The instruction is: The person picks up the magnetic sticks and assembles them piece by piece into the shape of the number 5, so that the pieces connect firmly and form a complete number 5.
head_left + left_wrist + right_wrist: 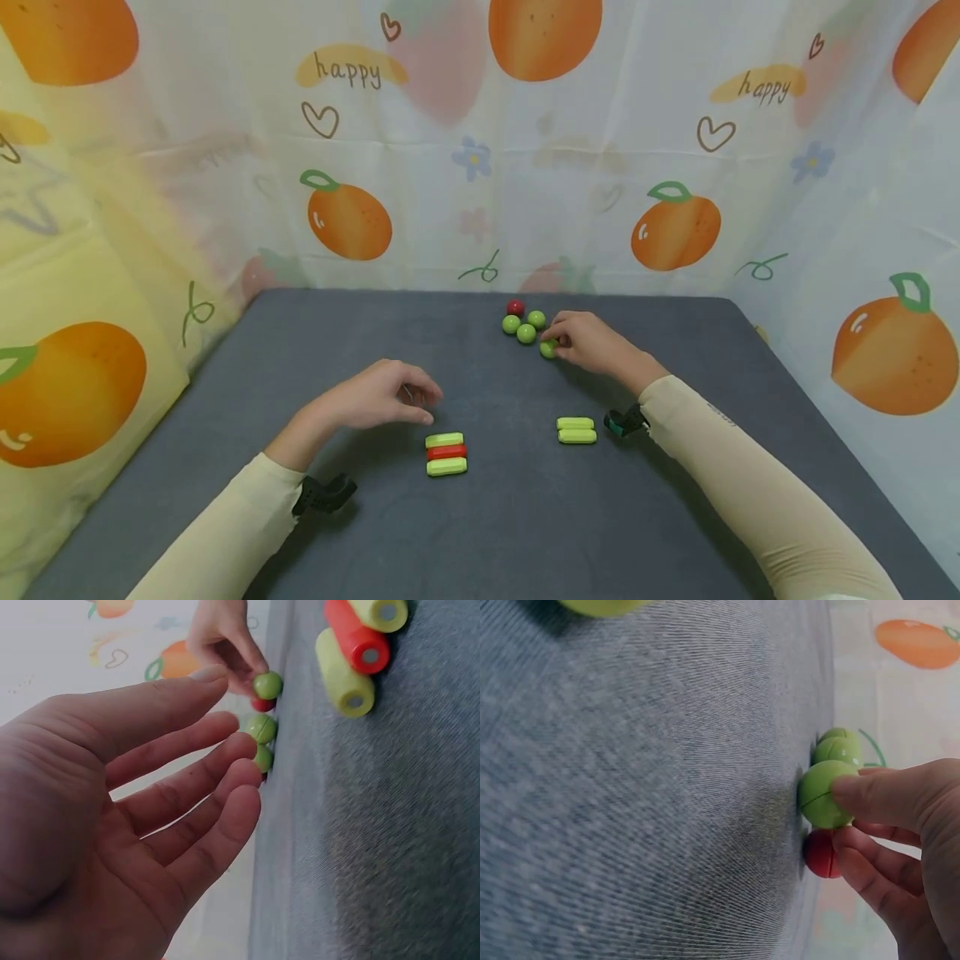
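Note:
My right hand [588, 343] pinches a green ball [826, 795] between thumb and fingers at the far side of the table. Just left of it sit several other balls, among them a green ball [526, 333] and a red ball [515, 307]. My left hand [382, 394] hovers over the table with its fingers loosely bent and holds nothing. Close below its fingertips lies a row of short rods: a red rod [447, 452] between a yellow-green rod [445, 439] and another yellow-green rod [447, 467]. Grey discs show on their ends in the left wrist view.
Two more yellow-green rods [577, 436] lie side by side near the right wrist. A dark grey cloth [510, 533] covers the table. Behind it hangs a white curtain [420, 179] with printed oranges and hearts. Each wrist wears a black band [324, 493].

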Motion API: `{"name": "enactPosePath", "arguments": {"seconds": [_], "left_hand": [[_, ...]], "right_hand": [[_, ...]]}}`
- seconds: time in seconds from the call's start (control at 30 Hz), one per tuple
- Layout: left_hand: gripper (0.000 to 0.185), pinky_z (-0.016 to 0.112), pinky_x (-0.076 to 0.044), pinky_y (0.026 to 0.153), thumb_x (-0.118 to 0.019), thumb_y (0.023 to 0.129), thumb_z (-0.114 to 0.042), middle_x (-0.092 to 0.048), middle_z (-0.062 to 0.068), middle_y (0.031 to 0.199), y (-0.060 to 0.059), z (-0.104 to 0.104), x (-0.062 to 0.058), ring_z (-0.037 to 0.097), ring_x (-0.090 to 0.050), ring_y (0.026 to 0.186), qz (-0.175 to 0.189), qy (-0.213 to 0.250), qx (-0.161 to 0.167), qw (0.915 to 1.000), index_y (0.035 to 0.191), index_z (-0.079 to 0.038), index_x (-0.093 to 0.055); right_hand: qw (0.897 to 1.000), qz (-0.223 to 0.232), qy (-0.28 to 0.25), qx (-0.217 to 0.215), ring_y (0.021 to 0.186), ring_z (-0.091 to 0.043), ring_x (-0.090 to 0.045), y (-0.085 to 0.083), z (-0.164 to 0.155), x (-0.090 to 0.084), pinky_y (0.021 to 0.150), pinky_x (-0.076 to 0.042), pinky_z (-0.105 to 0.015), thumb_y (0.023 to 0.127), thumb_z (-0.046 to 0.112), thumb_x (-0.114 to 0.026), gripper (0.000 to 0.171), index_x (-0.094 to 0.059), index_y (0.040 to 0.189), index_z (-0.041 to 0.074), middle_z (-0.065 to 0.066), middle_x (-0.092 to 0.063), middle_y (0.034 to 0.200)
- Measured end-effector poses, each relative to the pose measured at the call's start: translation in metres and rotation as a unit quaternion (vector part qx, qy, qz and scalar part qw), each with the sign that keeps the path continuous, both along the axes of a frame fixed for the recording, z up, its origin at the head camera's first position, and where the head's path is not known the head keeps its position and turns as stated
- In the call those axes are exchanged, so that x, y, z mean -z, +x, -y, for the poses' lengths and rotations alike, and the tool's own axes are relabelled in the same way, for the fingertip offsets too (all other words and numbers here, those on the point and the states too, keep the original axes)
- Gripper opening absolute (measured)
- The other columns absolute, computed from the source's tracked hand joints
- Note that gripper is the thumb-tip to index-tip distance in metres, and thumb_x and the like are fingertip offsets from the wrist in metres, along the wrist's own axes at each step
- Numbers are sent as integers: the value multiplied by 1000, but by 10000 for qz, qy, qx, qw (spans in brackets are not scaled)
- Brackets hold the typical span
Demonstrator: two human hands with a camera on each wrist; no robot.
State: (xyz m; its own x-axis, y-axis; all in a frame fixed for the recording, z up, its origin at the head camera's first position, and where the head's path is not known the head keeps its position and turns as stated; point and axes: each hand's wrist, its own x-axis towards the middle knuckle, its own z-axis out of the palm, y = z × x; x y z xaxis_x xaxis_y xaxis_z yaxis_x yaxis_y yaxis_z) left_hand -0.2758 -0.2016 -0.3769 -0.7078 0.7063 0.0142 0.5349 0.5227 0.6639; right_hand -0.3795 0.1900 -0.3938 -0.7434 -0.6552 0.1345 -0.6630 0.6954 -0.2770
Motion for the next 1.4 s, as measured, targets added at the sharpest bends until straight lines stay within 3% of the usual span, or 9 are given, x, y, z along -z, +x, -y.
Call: {"name": "enactPosePath", "arguments": {"seconds": [0.2, 0.37, 0.43, 0.6, 0.9, 1.4], "left_hand": [[21, 32, -60, 79, -85, 97, -15, -75, -9, 102, 0, -8, 6, 8, -69, 85, 151, -240, 330, 9991, 116, -7, -81], [18, 32, -59, 78, -85, 97, -15, -74, -12, 100, 1, -10, 10, 8, -68, 86, 285, -404, 356, 9981, 114, -10, -82], [17, 32, -60, 79, -85, 97, -15, -74, -12, 100, 2, -11, 10, 8, -69, 86, 344, -421, 348, 9979, 113, -11, -82], [14, 33, -60, 79, -86, 96, -14, -74, -11, 99, 4, -14, 13, 9, -70, 86, 422, -352, 396, 9977, 110, -12, -82], [10, 31, -59, 75, -86, 95, -10, -73, -13, 92, 7, -14, 27, 8, -68, 81, 473, -473, 365, 9971, 104, -14, -82], [8, 30, -58, 74, -84, 96, -10, -72, -13, 91, 2, -24, 21, 6, -66, 79, 92, -775, 218, 9967, 99, -17, -82]], "right_hand": [[9999, 15, -43, 134, 91, -18, -64, 2, 1, -1, 80, -58, -38, 100, 5, -80, 31, -78, 130, 3, -9, -68, 122], [9990, 217, -76, 381, 83, -16, -61, 2, 1, 3, 76, -55, -38, 100, 9, -81, 32, -77, 131, 5, -3, -72, 105], [9980, 333, -175, 500, 84, -16, -64, 2, 0, 4, 76, -56, -38, 101, 10, -81, 32, -77, 132, 6, 0, -72, 100], [9919, 645, -748, 797, 95, -18, -70, 9, -3, 9, 80, -60, -39, 101, 13, -81, 31, -78, 132, 11, -2, -76, 109], [9867, 1046, -1048, 664, 88, -14, -68, 16, -1, 22, 74, -59, -36, 101, 17, -82, 28, -79, 128, 11, 3, -74, 101], [9876, 1030, -1012, 614, 86, -12, -70, 7, -1, 16, 76, -60, -36, 99, 21, -85, 30, -81, 126, 10, 4, -75, 98]]}}
